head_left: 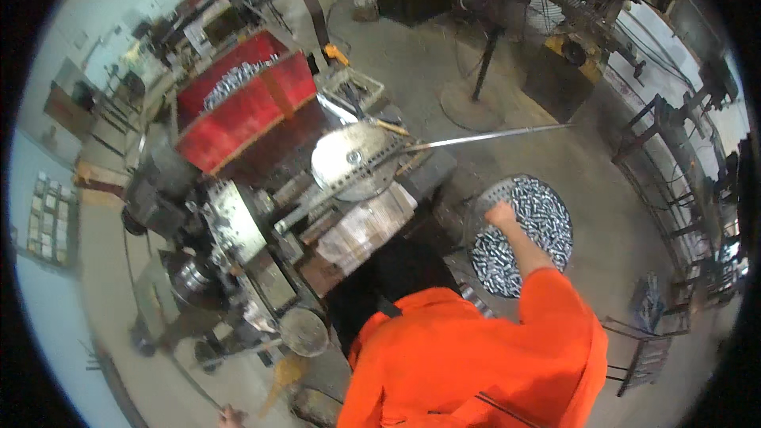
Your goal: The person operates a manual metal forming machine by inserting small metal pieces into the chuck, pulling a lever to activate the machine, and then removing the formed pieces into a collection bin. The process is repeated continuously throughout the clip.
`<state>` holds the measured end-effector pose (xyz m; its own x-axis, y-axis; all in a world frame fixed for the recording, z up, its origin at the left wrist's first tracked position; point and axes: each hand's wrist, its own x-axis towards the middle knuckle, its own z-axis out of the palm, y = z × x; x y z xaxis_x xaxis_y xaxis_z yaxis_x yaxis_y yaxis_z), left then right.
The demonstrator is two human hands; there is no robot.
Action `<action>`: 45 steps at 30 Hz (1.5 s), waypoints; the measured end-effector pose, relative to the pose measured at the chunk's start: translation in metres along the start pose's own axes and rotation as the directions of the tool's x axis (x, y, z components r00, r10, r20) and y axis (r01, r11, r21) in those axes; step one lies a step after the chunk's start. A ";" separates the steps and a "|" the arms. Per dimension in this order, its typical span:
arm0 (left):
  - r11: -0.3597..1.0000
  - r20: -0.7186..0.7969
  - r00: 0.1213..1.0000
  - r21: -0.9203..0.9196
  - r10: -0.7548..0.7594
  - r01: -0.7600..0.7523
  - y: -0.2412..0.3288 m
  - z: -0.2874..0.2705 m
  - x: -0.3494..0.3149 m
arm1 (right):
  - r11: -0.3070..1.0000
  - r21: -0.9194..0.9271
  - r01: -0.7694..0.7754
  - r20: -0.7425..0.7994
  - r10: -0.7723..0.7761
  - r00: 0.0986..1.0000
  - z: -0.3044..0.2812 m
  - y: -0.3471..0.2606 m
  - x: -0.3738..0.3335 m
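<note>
My right hand (499, 214), its fingers closed, is at the left part of a round tray (493, 195) heaped with small shiny metal cylindrical pieces (539, 222). Whatever it may hold is hidden. At the lower left edge my left hand (231, 417) shows only in part, closed at the end of a thin rod (195, 384) that slopes down from the machine (194, 277). In front of me a round metal disc (353, 160) lies on the bench, with a perforated bar (337, 189) across it.
Behind the disc stands a red bin (254, 115) holding metal pieces. A long bright rod (491, 137) juts right above the floor. Further off are a pedestal fan (481, 71) and a yellow-and-dark machine (564, 71). A small round container (304, 331) sits beside my left leg.
</note>
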<state>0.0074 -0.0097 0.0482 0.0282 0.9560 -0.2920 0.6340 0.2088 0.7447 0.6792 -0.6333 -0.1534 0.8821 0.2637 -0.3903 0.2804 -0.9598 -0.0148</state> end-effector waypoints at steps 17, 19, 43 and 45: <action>0.784 0.585 0.549 -0.571 0.597 -0.244 0.245 0.226 -0.189 | -0.321 0.278 0.905 -0.733 -0.680 -0.016 -0.226 -0.360 -0.196; 0.693 0.547 0.650 -0.720 0.529 0.042 0.224 0.246 -0.178 | -0.355 0.273 0.894 -0.723 -0.689 -0.052 -0.238 -0.362 -0.208; 0.837 0.576 0.608 -0.356 0.547 -0.415 0.233 0.236 -0.191 | -0.274 0.118 0.954 -0.622 -0.770 -0.144 -0.201 -0.380 -0.187; 0.814 0.624 0.564 -0.222 0.541 -0.536 0.233 0.218 -0.187 | -0.276 0.073 0.958 -0.550 -0.813 -0.192 -0.205 -0.385 -0.185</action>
<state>0.3185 -0.1843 0.1458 0.8412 0.5233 -0.1360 0.3293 -0.2966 0.8964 0.4859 -0.2927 0.1133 -0.1894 0.7826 0.5930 0.7403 0.5106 -0.4374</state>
